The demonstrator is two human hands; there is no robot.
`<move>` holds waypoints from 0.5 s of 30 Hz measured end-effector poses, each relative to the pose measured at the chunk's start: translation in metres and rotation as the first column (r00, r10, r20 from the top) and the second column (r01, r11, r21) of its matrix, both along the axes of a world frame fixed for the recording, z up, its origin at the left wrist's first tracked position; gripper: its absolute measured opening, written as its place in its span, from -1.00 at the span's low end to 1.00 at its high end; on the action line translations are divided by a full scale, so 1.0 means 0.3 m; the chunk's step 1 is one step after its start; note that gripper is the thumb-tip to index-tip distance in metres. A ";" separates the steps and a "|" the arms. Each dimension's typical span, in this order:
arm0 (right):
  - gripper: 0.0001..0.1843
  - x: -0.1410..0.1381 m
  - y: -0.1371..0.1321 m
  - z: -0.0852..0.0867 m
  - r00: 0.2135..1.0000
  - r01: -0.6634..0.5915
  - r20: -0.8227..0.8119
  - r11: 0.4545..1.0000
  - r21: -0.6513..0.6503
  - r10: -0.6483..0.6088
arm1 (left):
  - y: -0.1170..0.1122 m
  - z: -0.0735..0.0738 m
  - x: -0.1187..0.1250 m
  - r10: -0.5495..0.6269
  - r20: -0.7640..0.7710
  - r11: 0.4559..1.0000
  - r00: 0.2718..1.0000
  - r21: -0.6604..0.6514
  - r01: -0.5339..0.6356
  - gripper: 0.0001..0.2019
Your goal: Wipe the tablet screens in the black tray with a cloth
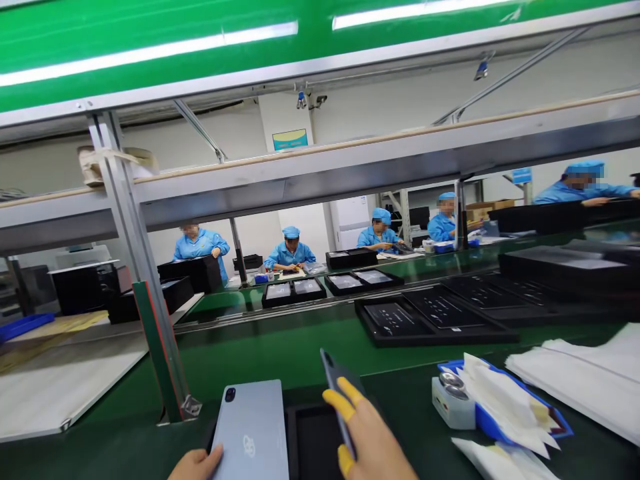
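A light blue-grey tablet [255,427], back side up with a camera bump in its upper left corner, lies at the front over a black tray [315,440]. My left hand [195,463] grips its lower left edge; the thumb shows, the other fingers are mostly hidden. To the right, my right hand [367,433], with yellow finger cots, is closed around a second tablet [336,373], a darker grey one tilted nearly on edge. Between the two tablets, a black recess of the tray shows.
Black trays with bagged tablets [390,320] stand on the green conveyor [240,347] ahead. At right are a small dispenser bottle [453,400], a blue tray [563,427] with white wipes, and white sheets [585,373]. A metal post [135,253] rises at left. Several co-workers sit opposite.
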State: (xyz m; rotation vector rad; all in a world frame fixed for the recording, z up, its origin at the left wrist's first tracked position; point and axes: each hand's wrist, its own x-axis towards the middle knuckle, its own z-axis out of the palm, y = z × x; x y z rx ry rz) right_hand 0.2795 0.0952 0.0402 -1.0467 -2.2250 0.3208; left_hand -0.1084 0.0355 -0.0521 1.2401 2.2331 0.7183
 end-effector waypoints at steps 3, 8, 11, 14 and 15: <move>-0.34 0.177 0.038 0.046 0.987 0.131 -0.087 0.991 -0.010 -0.131 | -0.020 0.084 0.059 -0.065 0.105 0.981 0.992 0.189 0.044 -0.32; -0.74 0.351 0.098 0.065 0.944 0.322 -0.015 0.928 -0.189 -0.331 | -0.029 0.240 0.194 -0.242 0.062 0.912 0.968 0.354 0.205 -0.41; -0.57 0.388 0.099 0.074 0.924 0.322 -0.121 0.910 -0.260 -0.362 | -0.040 0.302 0.244 -0.271 0.025 0.912 0.962 0.328 0.248 -0.42; -0.37 0.385 0.080 0.073 0.880 0.224 -0.326 0.908 -0.354 -0.344 | -0.066 0.386 0.257 -0.230 -0.083 0.943 0.970 0.227 0.243 -0.46; -0.31 0.372 0.074 0.068 0.854 0.163 -0.402 0.904 -0.394 -0.329 | -0.075 0.422 0.259 -0.205 -0.147 0.957 0.968 0.179 0.230 -0.46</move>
